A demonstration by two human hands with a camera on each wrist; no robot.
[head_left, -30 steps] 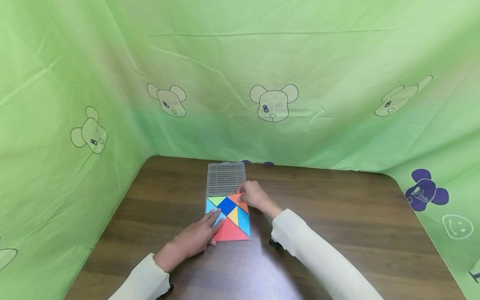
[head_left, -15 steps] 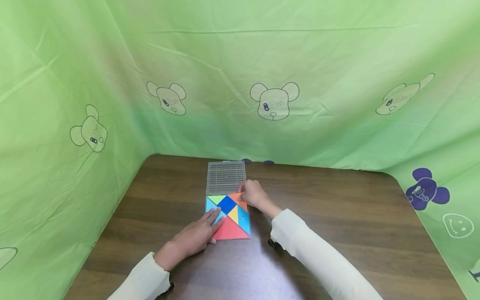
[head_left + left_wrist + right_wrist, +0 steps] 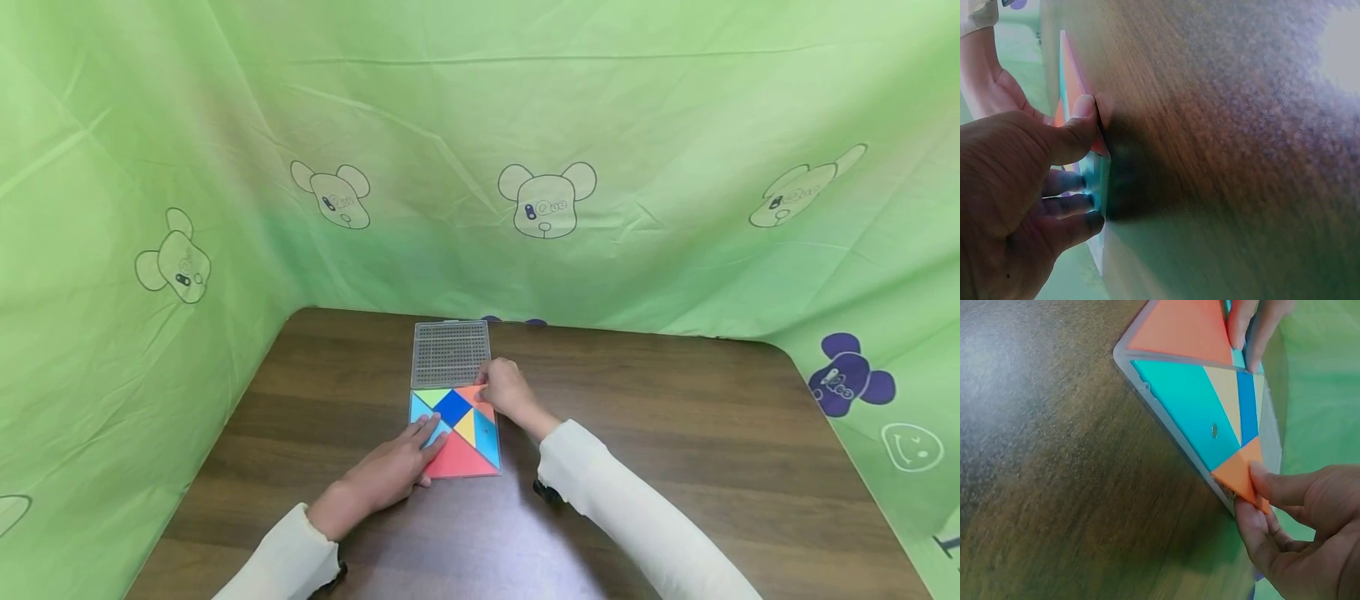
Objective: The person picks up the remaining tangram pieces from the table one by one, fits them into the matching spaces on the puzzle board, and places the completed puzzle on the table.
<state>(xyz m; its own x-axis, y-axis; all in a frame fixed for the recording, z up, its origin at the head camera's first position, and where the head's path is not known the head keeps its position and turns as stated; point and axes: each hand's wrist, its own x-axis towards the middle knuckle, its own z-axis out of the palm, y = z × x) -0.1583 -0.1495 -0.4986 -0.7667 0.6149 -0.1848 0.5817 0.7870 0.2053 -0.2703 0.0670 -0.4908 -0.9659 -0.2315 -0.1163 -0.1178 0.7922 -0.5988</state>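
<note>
A square tangram set lies flat in a clear plastic case (image 3: pixel 1124 355), seen in the head view near the middle of the table. My right hand (image 3: pixel 507 390) pinches the orange triangle (image 3: pixel 1239 467) between thumb and fingers at the far right corner. In the right wrist view that piece is tilted, one corner raised above the case. My left hand (image 3: pixel 393 468) rests with extended fingers on the light blue and red pieces, its thumb (image 3: pixel 1084 107) at the near edge. Between the hands lie the blue square (image 3: pixel 453 407), a yellow triangle (image 3: pixel 466 427) and a blue parallelogram (image 3: pixel 1191 412).
The case's gridded clear lid (image 3: pixel 451 354) lies unfolded flat behind the pieces. All of it sits on a brown wooden table (image 3: pixel 660 400). Green cloth (image 3: pixel 420 100) printed with bear heads hangs close behind the table and at both sides.
Both hands keep their places on the tangram set, and the orange triangle stays pinched. The head view has shifted very slightly.
</note>
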